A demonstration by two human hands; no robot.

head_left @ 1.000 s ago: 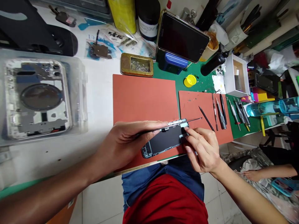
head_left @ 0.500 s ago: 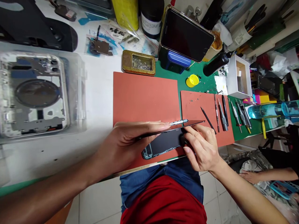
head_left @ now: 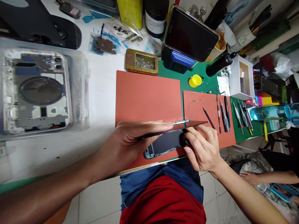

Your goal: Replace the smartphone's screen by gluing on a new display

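A thin dark phone panel (head_left: 197, 123) is held nearly edge-on above the red mat, with a narrow silvery, detailed strip (head_left: 181, 122) along its upper side. My left hand (head_left: 130, 135) grips its left end, fingers flat on top and thumb below. At its right end, the curled fingers of my right hand (head_left: 203, 146) press against the lower side and edge; anything under those fingertips is hidden. Beneath the panel lies a dark phone part with a pale detailed rim (head_left: 169, 143), on the mat by the table's front edge. My hands cover some of it.
Two red mats (head_left: 147, 93) lie on the table. The right one carries a black stick (head_left: 208, 118) and several slim tools (head_left: 224, 115). Behind are a metal tin (head_left: 142, 61), a yellow cap (head_left: 195, 81) and a propped phone (head_left: 191, 34). At left stands a clear case (head_left: 80, 93). Another person's arm (head_left: 273, 178) shows at right.
The whole table scene has shifted slightly to the right in view. Both hands keep nearly the same hold on the panel.
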